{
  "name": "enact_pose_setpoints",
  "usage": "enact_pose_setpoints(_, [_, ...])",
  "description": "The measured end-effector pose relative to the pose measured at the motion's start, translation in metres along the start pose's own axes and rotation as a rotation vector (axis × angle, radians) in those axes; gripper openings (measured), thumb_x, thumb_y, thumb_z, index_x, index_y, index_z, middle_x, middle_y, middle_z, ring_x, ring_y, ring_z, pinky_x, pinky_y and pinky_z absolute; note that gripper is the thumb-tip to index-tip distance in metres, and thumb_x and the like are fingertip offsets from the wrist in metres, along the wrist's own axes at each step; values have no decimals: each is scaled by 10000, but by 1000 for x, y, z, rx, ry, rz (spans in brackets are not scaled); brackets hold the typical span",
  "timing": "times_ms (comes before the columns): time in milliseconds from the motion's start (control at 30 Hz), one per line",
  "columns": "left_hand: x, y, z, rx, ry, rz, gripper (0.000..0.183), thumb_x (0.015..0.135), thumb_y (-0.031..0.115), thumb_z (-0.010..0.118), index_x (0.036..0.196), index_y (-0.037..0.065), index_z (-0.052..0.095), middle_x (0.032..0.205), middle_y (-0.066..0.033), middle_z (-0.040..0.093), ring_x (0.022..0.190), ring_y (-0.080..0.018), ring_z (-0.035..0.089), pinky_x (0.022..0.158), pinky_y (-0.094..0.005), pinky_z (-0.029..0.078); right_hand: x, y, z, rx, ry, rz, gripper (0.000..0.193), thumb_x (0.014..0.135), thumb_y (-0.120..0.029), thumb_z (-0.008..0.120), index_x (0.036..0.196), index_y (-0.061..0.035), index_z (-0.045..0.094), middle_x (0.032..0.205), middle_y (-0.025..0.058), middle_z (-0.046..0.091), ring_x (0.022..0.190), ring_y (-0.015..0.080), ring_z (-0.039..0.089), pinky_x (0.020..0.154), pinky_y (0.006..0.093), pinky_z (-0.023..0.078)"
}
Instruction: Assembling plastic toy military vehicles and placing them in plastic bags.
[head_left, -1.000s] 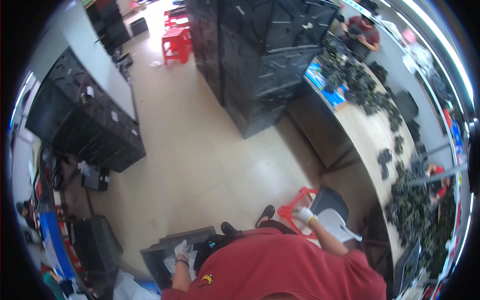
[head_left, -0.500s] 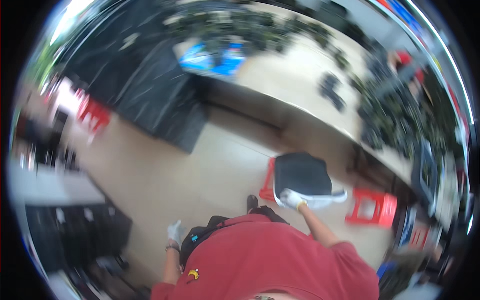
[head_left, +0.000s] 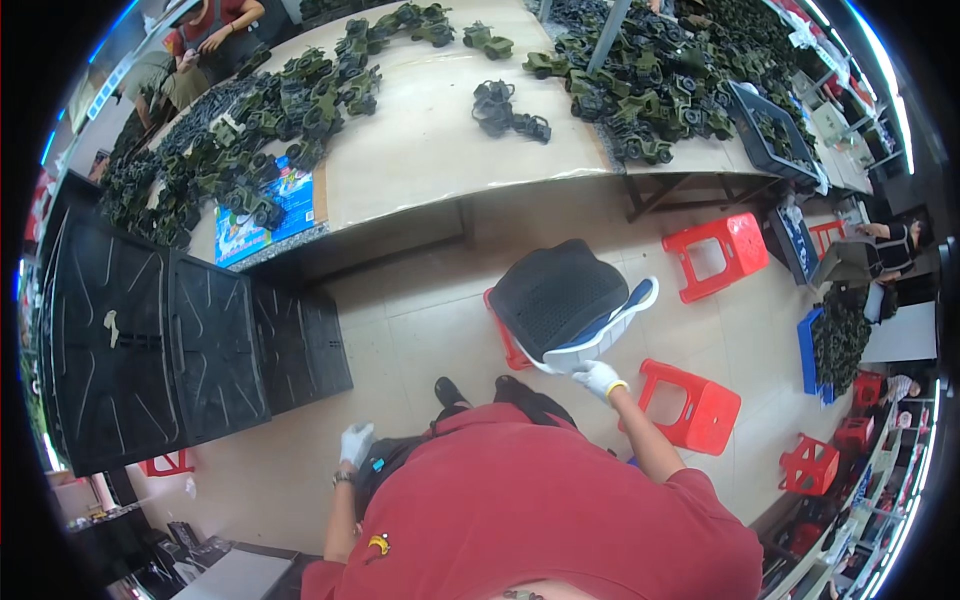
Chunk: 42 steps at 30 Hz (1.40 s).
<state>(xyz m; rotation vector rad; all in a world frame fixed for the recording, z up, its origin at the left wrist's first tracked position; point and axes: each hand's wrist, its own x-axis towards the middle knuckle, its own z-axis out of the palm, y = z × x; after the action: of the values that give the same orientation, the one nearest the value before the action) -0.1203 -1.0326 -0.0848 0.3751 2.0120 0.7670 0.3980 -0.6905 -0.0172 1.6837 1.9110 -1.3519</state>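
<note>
Handling the chair (head_left: 556,296) well seems to call for a firm hold on its white rim (head_left: 641,302), with the thumb and the fingers on opposite faces. The broad panel would likely tip or swing if borne by one edge only, so the unused left hand (head_left: 355,445) could usefully support the opposite side. A level hold and short, careful steps would suit the place, since a near red stool (head_left: 712,405) and a far red stool (head_left: 742,252) stand close by on the right.

The right hand (head_left: 599,378), in a white glove with a yellow cuff, is at the near edge of the rim. Its fingers meet that edge, but how tightly they grasp it I cannot tell. The left hand, also gloved, is beside the person's hip; its fingers are released, slightly curled, with nothing visible in them.

The chair is in front of the person, a little to the right, on the near side of the desk (head_left: 420,135). Its panel is black, rounded at the corners and finely perforated, tilted with the rim toward the person. The rim is smooth, pale and curved, rising at its right end, with a dark blue strip between it and the panel. A red plastic part (head_left: 513,345) shows beneath on the left; whether it is attached or a separate stool cannot be told.
</note>
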Motion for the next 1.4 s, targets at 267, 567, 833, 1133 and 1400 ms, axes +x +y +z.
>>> enact_pose_setpoints(267, [87,194,-16,63,-169,129,316,911,248,690,1121,14,655,882,-57,678,721,-127,605,619,-288,479,-35,69,38,686,738,405,306,929,-230,614,1146,-29,692,1019,153,724,818,224,705,756,347,555])
enact_pose_setpoints(567, [173,322,62,306,-501,281,298,908,154,687,1172,19,654,977,-60,701,803,-141,667,694,-284,523,-1,-50,-34,680,1212,405,737,916,-490,630,1425,4,427,1366,272,535,1252,401,538,1048,448,428])
enact_pose_setpoints(833, [213,410,59,404,-562,427,360,857,105,739,1185,-16,652,1120,-130,707,1035,-191,669,920,-305,518,50,-85,-42,501,998,586,929,754,-407,781,1501,-74,340,1361,259,529,1249,419,529,1043,489,438])
enact_pose_setpoints(1133, [264,486,21,498,-611,537,344,901,171,710,1190,-10,672,1021,-60,711,894,-128,643,811,-278,521,73,-101,-15,345,824,958,597,874,-245,588,1449,-184,442,1164,234,650,1066,422,640,936,501,514])
enact_pose_setpoints(1400, [361,472,10,365,-605,326,350,912,207,696,1204,17,663,950,-47,707,813,-121,647,702,-271,509,75,-83,4,153,674,922,348,937,-215,472,1212,-199,684,1154,196,683,1068,379,660,902,489,534])
